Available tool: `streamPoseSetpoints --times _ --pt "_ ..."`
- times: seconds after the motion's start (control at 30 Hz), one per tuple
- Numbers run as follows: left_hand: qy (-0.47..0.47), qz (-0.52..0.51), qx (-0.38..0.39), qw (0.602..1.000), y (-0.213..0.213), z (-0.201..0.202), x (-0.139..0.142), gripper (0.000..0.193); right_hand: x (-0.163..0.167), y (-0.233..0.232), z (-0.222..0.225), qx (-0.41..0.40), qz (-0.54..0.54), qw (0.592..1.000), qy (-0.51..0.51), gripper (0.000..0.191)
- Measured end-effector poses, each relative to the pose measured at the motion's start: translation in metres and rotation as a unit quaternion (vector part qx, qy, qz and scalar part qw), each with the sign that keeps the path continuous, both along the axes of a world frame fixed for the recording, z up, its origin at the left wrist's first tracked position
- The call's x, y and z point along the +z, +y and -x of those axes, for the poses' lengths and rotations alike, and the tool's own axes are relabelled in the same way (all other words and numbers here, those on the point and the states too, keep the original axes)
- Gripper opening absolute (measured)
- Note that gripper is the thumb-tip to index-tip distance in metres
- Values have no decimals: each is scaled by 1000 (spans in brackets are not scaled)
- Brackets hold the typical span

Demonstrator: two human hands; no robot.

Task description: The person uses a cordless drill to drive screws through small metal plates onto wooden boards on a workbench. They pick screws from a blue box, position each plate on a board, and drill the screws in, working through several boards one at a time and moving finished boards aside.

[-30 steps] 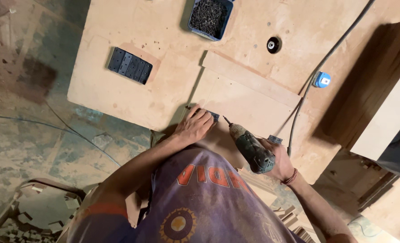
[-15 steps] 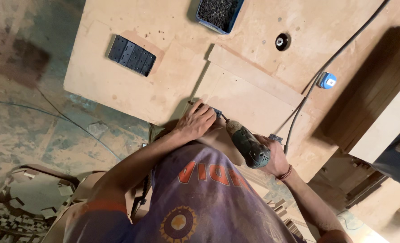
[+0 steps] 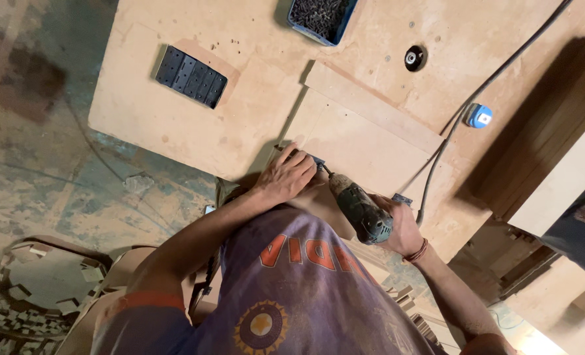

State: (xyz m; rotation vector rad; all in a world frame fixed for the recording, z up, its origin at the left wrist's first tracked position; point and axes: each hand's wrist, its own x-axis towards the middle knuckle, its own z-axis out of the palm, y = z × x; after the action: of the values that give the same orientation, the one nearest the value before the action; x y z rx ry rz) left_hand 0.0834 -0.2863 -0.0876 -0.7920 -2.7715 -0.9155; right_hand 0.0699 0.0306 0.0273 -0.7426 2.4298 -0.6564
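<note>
My right hand (image 3: 403, 227) grips a dark green power drill (image 3: 360, 212) whose bit points at the near edge of a light wooden board (image 3: 365, 141). That board lies on the big plywood worktable (image 3: 174, 121). My left hand (image 3: 286, 176) presses down on the board's near corner, fingers curled right beside the drill bit, around a small dark metal piece I cannot make out clearly. My purple shirt hides the table edge below the hands.
A blue tray of dark screws (image 3: 320, 16) sits at the far edge. A black slotted plate (image 3: 191, 76) lies to the left. A black round knob (image 3: 414, 58), a blue plug (image 3: 480, 116) and a grey cable (image 3: 476, 92) lie right. Dark wood panels (image 3: 549, 144) stand at the right.
The drill has swung closer to my left hand, its bit now at the board's near corner. My left hand stays pressed on the board. The view has shifted slightly.
</note>
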Motion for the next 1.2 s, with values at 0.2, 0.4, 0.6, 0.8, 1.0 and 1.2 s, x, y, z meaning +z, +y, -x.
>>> streamPoseSetpoints --times 0.2,0.4,0.6,0.8,1.0,1.2 --pt "4 3 4 1000 -2 3 3 24 -17 24 -4 36 13 999 -8 105" --pt "-6 -18 7 1000 -1 0 -2 30 -21 27 -3 26 13 999 -36 100" --pt "-6 9 4 1000 -2 -1 -5 30 -24 35 -11 49 -44 998 4 108" --pt "-1 5 3 1000 -2 -2 -6 29 -20 28 -12 39 14 999 26 102" --pt "-6 4 0 1000 -1 -2 -7 28 -15 21 -9 35 2 999 24 102" --pt "-12 6 -1 1000 -2 -2 -6 28 -13 17 -9 31 -15 999 3 103"
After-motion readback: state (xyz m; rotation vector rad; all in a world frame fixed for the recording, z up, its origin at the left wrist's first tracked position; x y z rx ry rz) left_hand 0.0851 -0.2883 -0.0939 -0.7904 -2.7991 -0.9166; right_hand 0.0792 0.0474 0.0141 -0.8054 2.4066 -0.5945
